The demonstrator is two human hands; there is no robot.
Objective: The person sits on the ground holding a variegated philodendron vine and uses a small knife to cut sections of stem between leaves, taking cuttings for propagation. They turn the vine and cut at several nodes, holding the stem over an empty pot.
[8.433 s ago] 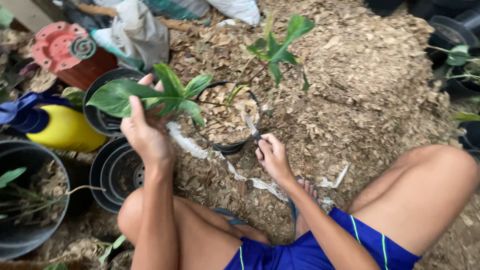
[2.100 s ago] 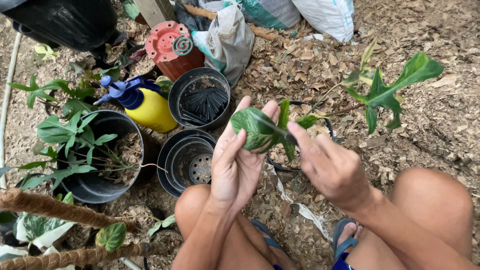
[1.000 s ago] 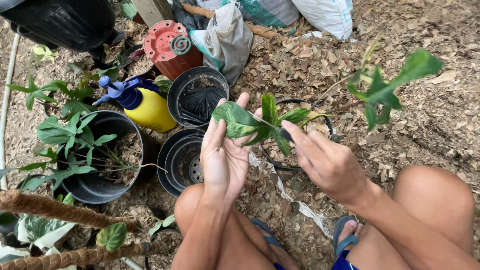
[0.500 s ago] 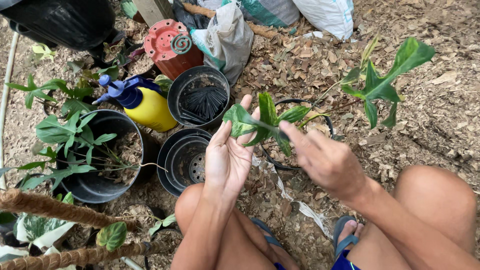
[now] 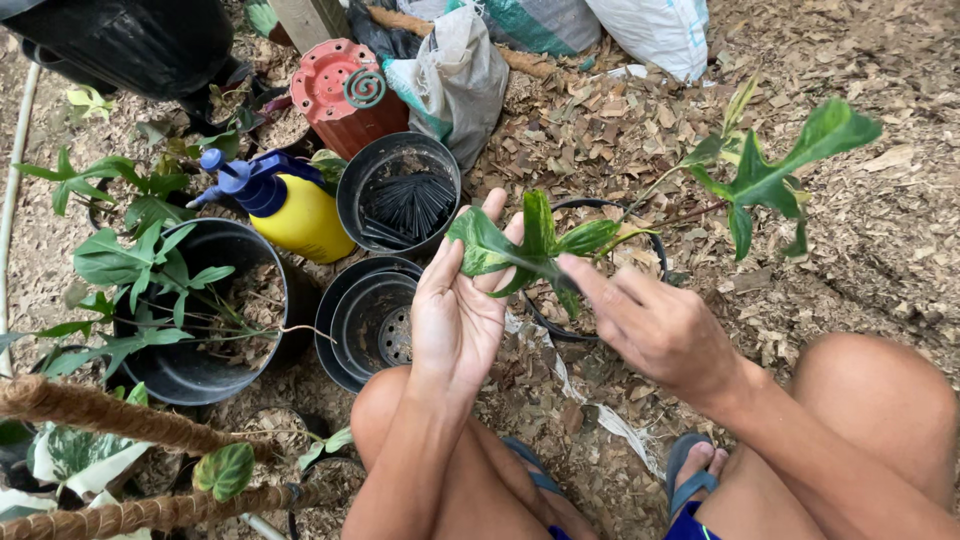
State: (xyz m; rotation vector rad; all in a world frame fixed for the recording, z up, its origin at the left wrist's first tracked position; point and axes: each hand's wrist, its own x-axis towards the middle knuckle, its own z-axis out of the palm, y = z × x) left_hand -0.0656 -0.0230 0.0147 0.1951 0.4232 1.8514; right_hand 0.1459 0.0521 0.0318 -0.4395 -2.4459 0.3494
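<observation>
The person squats on ground covered in dry brown wood chips [image 5: 880,230], knees spread, both bare hands raised over a round black plastic pot [image 5: 650,250] that sits between them. The left hand [image 5: 458,315] is open, palm up, fingers loosely spread; a small cutting with glossy green leaves mottled yellow [image 5: 530,245] lies against its fingertips. The grip there is released, more a cradle than a clench. The right hand [image 5: 655,325] comes in from the other side, its forefinger and thumb stretched out to the cutting's leaves; whether they actually pinch the stem I cannot tell, as the leaves cover the contact.

Just left of the left hand stand two nested empty black plastic pots [image 5: 370,320], and behind them a taller empty black pot [image 5: 398,190]. A yellow spray bottle with a blue nozzle [image 5: 280,205] leans beside it. Further left, a large black pot holding a leafy green plant [image 5: 190,300]. A red ribbed plastic pot turned upside down [image 5: 335,90] and a grey sack [image 5: 455,80] lie beyond. A taller green-leaved plant [image 5: 770,175] rises to the right of the cutting's pot.
</observation>
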